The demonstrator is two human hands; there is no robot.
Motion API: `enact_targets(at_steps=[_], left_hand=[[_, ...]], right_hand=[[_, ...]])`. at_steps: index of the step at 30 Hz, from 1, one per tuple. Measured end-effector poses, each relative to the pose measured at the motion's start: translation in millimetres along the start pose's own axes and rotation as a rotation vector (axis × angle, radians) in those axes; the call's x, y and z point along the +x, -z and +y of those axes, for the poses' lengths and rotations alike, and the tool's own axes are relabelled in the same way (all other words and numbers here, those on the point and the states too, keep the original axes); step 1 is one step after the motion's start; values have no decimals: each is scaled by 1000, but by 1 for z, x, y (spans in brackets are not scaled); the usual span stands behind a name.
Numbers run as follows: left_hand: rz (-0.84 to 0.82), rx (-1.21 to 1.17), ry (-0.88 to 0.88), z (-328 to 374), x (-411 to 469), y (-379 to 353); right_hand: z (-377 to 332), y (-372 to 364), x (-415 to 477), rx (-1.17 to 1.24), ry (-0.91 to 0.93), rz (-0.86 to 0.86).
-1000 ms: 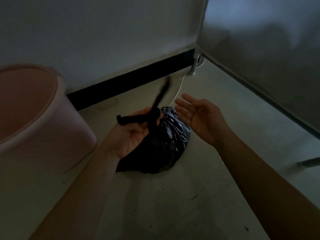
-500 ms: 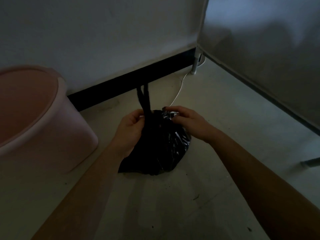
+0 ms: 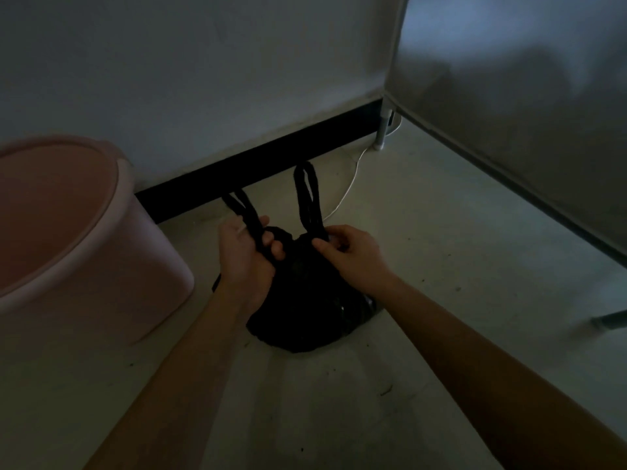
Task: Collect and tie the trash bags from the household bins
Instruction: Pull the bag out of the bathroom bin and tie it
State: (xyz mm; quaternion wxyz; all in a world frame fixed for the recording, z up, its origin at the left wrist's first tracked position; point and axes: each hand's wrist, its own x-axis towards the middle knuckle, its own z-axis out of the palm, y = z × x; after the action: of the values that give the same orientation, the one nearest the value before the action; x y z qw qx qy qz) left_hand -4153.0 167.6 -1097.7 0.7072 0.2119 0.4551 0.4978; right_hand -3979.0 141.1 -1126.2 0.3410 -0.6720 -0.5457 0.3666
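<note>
A full black trash bag (image 3: 305,310) sits on the pale floor in dim light. Two black handle loops stand up from its gathered top. My left hand (image 3: 246,256) grips the left handle loop (image 3: 242,212) at its base. My right hand (image 3: 349,256) pinches the base of the right handle loop (image 3: 307,195). The two loops are held apart, one in each hand. The pink bin (image 3: 78,239) stands to the left of the bag, close to my left forearm.
A white wall with a black skirting board (image 3: 258,167) runs behind the bag. A thin white cable (image 3: 346,195) lies on the floor behind it. A grey fabric cabinet (image 3: 509,96) with a white leg (image 3: 382,127) closes off the right side.
My right hand was open and off the bag, then came onto its top. Both hands now hold one handle loop each, spread apart, where the left hand held them together.
</note>
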Motion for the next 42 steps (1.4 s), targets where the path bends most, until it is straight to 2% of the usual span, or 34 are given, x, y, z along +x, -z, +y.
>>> enact_targets(at_steps=[2,5,9,12,14,16,18,20,22,24,26,28,34,39,42], left_hand=[[-50,-40,24,0,0,5],[-54,95,-4,-5,-2,8],[-4,169,2,-5,-3,6],[8,365,63,-5,1,5],[-61,467,110,-1,3,7],[-197,587,117,6,4,12],[-339,638,124,12,3,17],[-403,654,138,14,2,18],[-339,670,131,12,-1,16],[-267,571,156,8,1,19],[-266,462,187,8,3,21],[-307,433,224,11,3,22],[-408,586,283,6,-6,9],[-375,375,294,6,-5,26],[-338,355,287,7,-3,42]], right_hand=[[1,-2,0,79,-103,4],[2,-6,-1,147,-150,-36],[1,-12,-1,172,-81,29],[7,-14,-3,143,40,56],[12,-13,-4,71,147,44],[14,-10,-4,-14,214,22],[12,-6,-1,-66,245,-28],[8,-4,1,-85,260,-105],[6,-3,2,-28,199,-158],[4,4,1,182,6,-237],[0,15,0,408,-173,-333],[-4,25,2,466,-225,-347],[-36,35,9,589,-112,-211],[-46,54,23,964,-152,161],[-33,77,25,744,-118,241]])
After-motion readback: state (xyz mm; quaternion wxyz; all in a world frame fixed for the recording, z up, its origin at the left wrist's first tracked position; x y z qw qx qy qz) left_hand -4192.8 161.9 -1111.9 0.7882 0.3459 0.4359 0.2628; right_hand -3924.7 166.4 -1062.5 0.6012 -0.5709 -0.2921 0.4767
